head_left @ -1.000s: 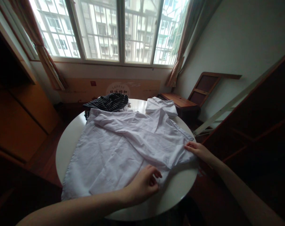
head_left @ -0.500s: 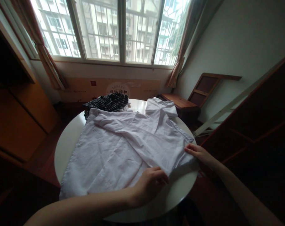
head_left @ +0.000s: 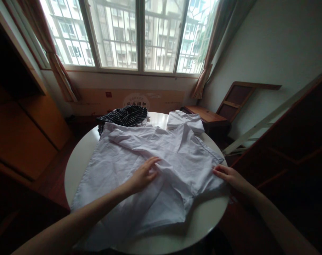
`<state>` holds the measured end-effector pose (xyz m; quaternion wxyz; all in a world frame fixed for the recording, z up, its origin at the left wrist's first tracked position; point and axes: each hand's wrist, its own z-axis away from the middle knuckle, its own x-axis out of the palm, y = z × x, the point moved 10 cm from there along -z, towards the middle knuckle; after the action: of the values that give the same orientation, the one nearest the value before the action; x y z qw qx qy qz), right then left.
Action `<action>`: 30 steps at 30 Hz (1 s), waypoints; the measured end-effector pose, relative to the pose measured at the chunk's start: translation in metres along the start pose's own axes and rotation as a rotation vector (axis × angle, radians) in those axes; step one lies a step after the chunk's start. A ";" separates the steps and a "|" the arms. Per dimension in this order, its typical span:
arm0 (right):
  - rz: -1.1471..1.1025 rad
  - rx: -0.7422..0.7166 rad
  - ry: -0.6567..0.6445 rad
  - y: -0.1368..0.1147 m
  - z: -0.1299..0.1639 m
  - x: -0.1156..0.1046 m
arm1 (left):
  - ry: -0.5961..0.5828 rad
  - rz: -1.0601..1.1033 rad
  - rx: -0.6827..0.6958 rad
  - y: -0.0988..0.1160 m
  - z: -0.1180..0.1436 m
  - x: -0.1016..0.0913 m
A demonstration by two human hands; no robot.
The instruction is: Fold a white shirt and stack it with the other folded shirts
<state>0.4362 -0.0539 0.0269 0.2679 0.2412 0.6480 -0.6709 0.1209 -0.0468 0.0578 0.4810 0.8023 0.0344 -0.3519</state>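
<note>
A white shirt [head_left: 118, 159] lies spread over a round white table [head_left: 203, 219]. My left hand [head_left: 143, 174] rests flat on the middle of the shirt, fingers stretched toward the far side, over a folded-in flap. My right hand [head_left: 228, 174] holds the shirt's right edge at the table's right rim, fingers pinching the cloth.
A dark striped garment [head_left: 126, 115] is heaped at the table's far edge, with a folded white garment [head_left: 186, 120] beside it on the right. A low wooden bench [head_left: 203, 115] and a leaning frame [head_left: 235, 99] stand beyond. Wooden cabinets [head_left: 30, 131] flank the left, and a window is ahead.
My left hand has moved from the shirt's near edge up to its middle, carrying the near flap inward. The right hand stays at the right edge.
</note>
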 end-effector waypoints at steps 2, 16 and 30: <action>-0.007 0.003 -0.001 0.000 0.000 0.000 | 0.174 -0.178 0.018 -0.024 -0.009 -0.039; -0.024 0.011 -0.046 -0.003 0.000 0.002 | 0.300 -0.037 -0.694 -0.186 -0.044 -0.215; -0.067 0.046 -0.029 0.003 -0.001 -0.001 | 0.505 -0.481 -0.593 -0.190 -0.076 -0.247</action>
<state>0.4390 -0.0531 0.0254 0.2493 0.2158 0.6359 -0.6978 -0.0987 0.1857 0.0854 0.5711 0.6598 0.4349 -0.2220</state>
